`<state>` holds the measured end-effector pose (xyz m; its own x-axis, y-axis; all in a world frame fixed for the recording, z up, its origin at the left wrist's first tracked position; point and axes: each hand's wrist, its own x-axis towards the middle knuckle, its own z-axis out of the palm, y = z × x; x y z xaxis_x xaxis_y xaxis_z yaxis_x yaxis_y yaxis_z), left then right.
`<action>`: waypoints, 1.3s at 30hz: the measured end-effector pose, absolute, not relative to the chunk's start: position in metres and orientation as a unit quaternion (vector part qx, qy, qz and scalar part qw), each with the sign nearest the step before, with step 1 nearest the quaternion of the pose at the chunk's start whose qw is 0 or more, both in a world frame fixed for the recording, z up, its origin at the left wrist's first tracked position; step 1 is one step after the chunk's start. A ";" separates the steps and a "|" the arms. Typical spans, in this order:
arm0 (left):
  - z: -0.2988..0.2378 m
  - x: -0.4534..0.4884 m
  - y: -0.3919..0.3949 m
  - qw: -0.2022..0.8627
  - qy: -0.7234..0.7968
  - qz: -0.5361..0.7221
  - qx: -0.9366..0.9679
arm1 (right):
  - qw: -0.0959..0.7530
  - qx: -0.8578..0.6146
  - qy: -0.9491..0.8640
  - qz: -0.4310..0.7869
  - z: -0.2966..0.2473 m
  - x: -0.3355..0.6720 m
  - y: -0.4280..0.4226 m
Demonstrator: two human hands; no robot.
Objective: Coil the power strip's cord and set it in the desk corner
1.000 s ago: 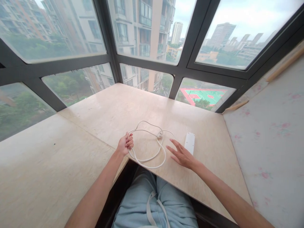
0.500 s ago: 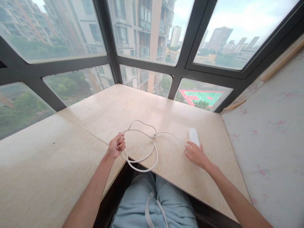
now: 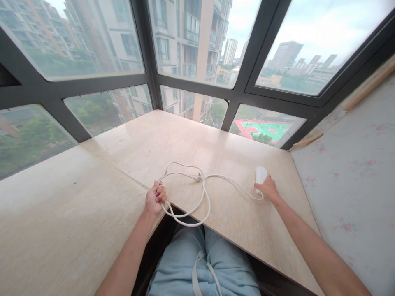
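A white power strip (image 3: 261,173) lies on the pale wooden desk (image 3: 191,144), joined to a white cable (image 3: 202,197) that loops across the board to a plug (image 3: 199,176). My left hand (image 3: 155,199) is closed round the looped cable near the desk's front edge. My right hand (image 3: 268,188) rests on the near end of the power strip, fingers curled over it.
Dark-framed windows (image 3: 240,70) wall the desk at the back and left. A second wooden board (image 3: 61,205) sits to the left. A floral-patterned surface (image 3: 354,164) rises on the right. My light blue trousers (image 3: 203,267) fill the gap below.
My right hand went from open above the desk to gripping the power strip, which slid right. The cable stretched out. My left hand kept hold of the loops.
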<state>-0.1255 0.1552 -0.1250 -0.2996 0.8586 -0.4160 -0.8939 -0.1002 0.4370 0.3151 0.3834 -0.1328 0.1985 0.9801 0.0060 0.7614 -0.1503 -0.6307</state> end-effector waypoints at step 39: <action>-0.122 -0.105 0.171 0.656 0.532 0.527 0.093 | -0.036 -0.324 -0.921 -0.215 0.033 0.175 0.436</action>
